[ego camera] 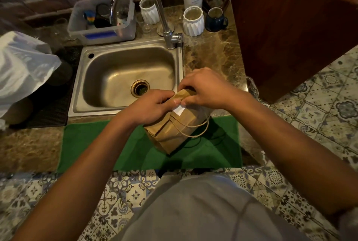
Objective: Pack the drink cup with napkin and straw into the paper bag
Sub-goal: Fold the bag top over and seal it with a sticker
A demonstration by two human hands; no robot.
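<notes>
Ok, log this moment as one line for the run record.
stage: closing bag | paper bag: on green mat, top folded | left hand, right hand: pinching fold | white sticker: on fold | cup: not visible

Brown paper bag (172, 130), green mat (100, 143), perhaps navy mug (215, 20).

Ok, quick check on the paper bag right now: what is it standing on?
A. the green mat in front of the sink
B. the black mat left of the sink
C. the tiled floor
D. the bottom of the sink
A: the paper bag stands on the green mat at the counter's front edge, with the left hand and right hand both pinching its folded-over top.
</notes>
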